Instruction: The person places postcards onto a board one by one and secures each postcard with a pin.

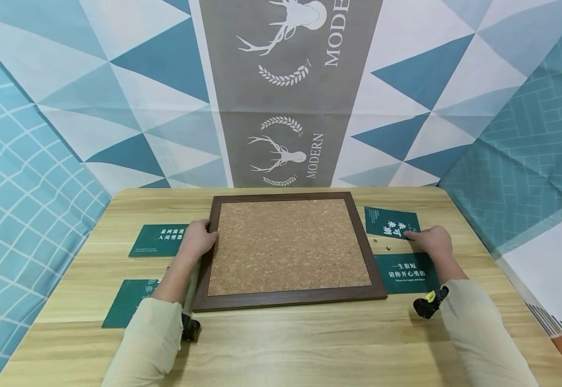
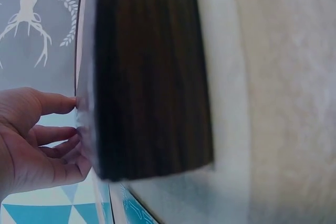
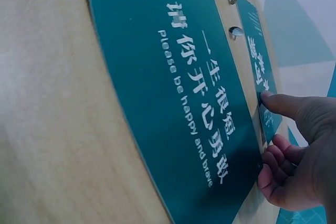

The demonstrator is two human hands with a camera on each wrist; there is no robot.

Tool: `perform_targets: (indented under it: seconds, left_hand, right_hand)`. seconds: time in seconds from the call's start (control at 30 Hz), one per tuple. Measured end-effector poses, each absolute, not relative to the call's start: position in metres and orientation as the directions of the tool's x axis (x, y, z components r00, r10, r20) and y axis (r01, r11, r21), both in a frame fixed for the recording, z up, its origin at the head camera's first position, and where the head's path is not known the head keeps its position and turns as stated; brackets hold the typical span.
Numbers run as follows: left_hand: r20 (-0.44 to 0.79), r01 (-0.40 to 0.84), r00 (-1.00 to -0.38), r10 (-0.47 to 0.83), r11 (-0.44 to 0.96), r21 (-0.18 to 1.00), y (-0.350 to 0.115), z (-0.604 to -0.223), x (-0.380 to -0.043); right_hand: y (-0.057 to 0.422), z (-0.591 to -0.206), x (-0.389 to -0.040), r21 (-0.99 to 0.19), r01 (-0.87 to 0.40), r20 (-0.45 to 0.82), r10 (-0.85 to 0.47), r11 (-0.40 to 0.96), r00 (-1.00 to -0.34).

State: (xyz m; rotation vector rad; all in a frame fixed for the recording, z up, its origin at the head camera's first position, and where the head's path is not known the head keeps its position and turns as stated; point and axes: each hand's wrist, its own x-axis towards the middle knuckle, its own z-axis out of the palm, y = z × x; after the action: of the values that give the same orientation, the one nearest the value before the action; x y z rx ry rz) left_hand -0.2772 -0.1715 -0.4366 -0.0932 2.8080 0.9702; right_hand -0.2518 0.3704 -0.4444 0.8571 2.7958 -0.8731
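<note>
A cork board [image 1: 288,247] with a dark brown wooden frame [image 2: 152,77] lies in the middle of the table. My left hand [image 1: 196,239] holds the frame's left side, thumb and fingers at its edge in the left wrist view. To the right of the board, my right hand [image 1: 434,243] pinches the near right edge of a green card with white lettering [image 1: 382,220], its thumb on top. Just nearer lies a second green card [image 3: 157,77], partly under the right hand in the head view. Small metal thumbtacks [image 3: 236,31] sit between these two cards.
Left of the board lie two more green cards, a farther one [image 1: 152,242] and a nearer one [image 1: 122,306] partly covered by the left forearm. The wood-grain table [image 1: 310,349] ends at a wall with patterned cloth [image 1: 165,97]. Black wrist cameras [image 1: 426,306] hang at the sleeves.
</note>
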Motion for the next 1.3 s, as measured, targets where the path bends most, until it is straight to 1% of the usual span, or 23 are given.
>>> perform_targets:
  seconds: [0.17, 0.3, 0.37, 0.43, 0.53, 0.6, 0.7, 0.77, 0.9, 1.0, 1.17, 1.3]
  left_hand:
    - [-0.182, -0.114, -0.983, -0.001, 0.782, 0.612, -0.171, -0.437, -0.278]
    - [-0.186, -0.119, -0.983, -0.003, 0.782, 0.611, -0.171, -0.436, -0.277]
    - [-0.186, -0.120, -0.982, -0.005, 0.782, 0.612, -0.171, -0.435, -0.277]
    - [-0.185, -0.119, -0.983, -0.005, 0.781, 0.613, -0.171, -0.434, -0.276]
    - [-0.184, -0.118, -0.983, -0.003, 0.778, 0.616, -0.171, -0.433, -0.275]
    - [-0.185, -0.119, -0.983, -0.002, 0.777, 0.618, -0.171, -0.433, -0.275]
    - [-0.190, -0.123, -0.982, -0.003, 0.776, 0.619, -0.171, -0.434, -0.276]
    - [-0.193, -0.124, -0.981, -0.003, 0.778, 0.616, -0.171, -0.434, -0.276]
    - [-0.190, -0.121, -0.982, -0.002, 0.779, 0.616, -0.171, -0.434, -0.276]
    - [-0.188, -0.120, -0.982, -0.003, 0.777, 0.618, -0.171, -0.435, -0.277]
    - [-0.190, -0.129, -0.982, -0.012, 0.777, 0.616, -0.171, -0.435, -0.277]
    - [-0.187, -0.121, -0.982, -0.005, 0.778, 0.616, -0.171, -0.434, -0.276]
  right_hand:
    - [0.373, -0.440, -0.253, -0.597, 0.585, -0.306, 0.519, 0.549, -0.798]
    - [0.375, -0.435, -0.256, -0.636, 0.617, -0.366, 0.522, 0.464, -0.770]
    - [0.377, -0.432, -0.258, -0.661, 0.619, -0.392, 0.509, 0.423, -0.766]
    - [0.379, -0.431, -0.259, -0.728, 0.605, -0.423, 0.484, 0.322, -0.766]
    - [0.380, -0.430, -0.260, -0.808, 0.577, -0.476, 0.443, 0.120, -0.760]
    - [0.380, -0.429, -0.260, -0.837, 0.547, -0.499, 0.413, 0.000, -0.762]
    - [0.380, -0.429, -0.259, -0.855, 0.509, -0.507, 0.375, -0.101, -0.776]
    - [0.380, -0.429, -0.258, -0.867, 0.481, -0.495, 0.345, -0.133, -0.797]
    - [0.380, -0.428, -0.258, -0.868, 0.472, -0.496, 0.313, -0.153, -0.810]
    - [0.379, -0.425, -0.258, -0.855, 0.491, -0.519, 0.313, -0.168, -0.796]
    - [0.378, -0.421, -0.258, -0.833, 0.496, -0.552, 0.307, -0.243, -0.776]
    - [0.378, -0.417, -0.257, -0.836, 0.482, -0.544, 0.288, -0.261, -0.788]
